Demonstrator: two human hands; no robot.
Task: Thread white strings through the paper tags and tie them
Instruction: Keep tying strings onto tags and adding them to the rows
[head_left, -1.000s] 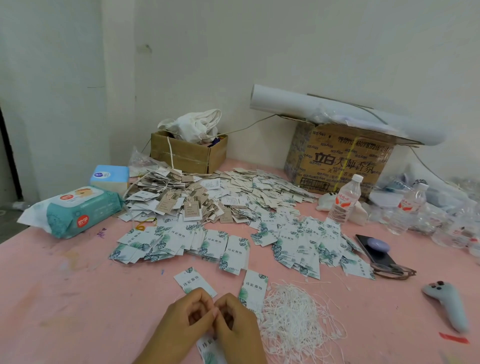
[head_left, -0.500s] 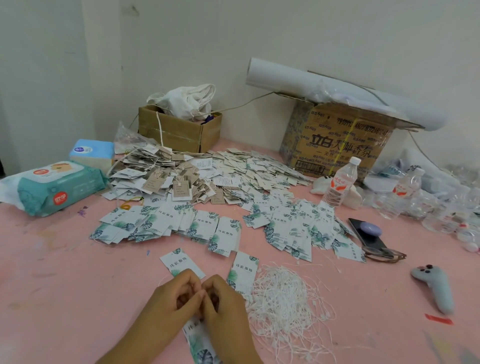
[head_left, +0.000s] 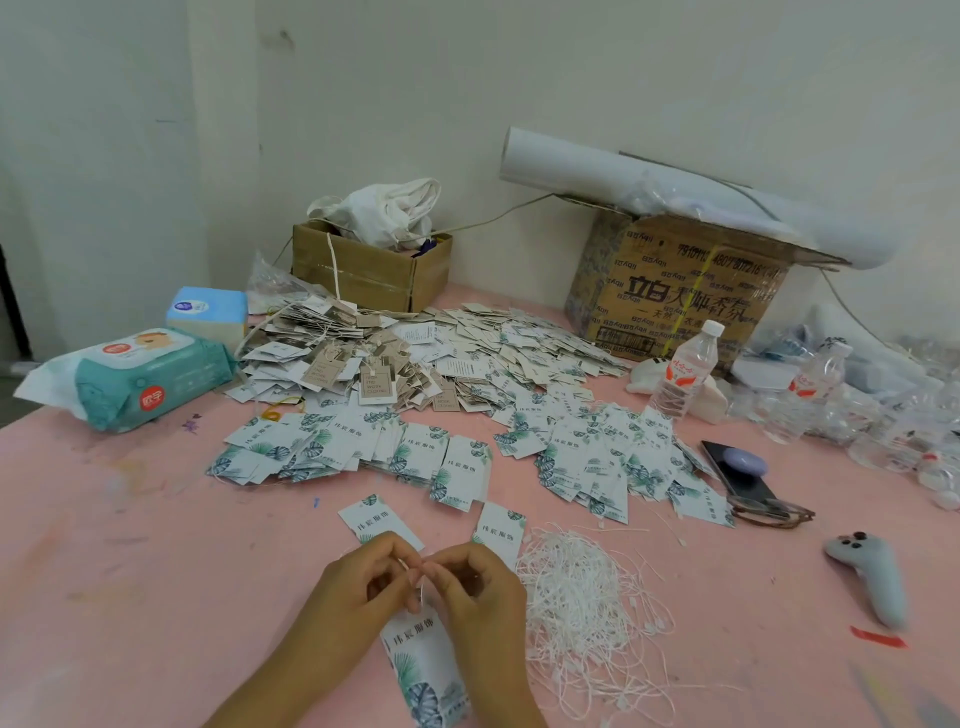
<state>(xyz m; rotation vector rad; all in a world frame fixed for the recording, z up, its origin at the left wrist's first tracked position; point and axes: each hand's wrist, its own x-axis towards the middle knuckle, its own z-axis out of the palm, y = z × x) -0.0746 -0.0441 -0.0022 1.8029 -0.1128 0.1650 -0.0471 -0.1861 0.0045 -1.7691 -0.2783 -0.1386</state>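
Observation:
Low in the head view, my left hand (head_left: 358, 587) and my right hand (head_left: 480, 587) meet fingertip to fingertip and pinch a thin white string (head_left: 413, 574). The string runs down to a white paper tag with green leaf print (head_left: 423, 670), which hangs below my fingers. A heap of loose white strings (head_left: 587, 597) lies just right of my right hand. Two single tags (head_left: 376, 519) (head_left: 498, 530) lie flat beyond my hands. Spread rows of leaf-print tags (head_left: 363, 447) and a big pile of strung tags (head_left: 395, 358) cover the table's middle.
On the pink table (head_left: 130, 571): a wet-wipe pack (head_left: 140, 376) and tissue box (head_left: 208, 312) at left, a small carton (head_left: 369, 270) and a large carton (head_left: 680, 291) at the back, water bottles (head_left: 685, 369), a phone (head_left: 737, 467), glasses (head_left: 774, 512), a grey controller (head_left: 872, 571).
My hands have stayed together but now a string shows between the fingertips, and the tag hangs lower and in fuller view. The camera has tilted slightly.

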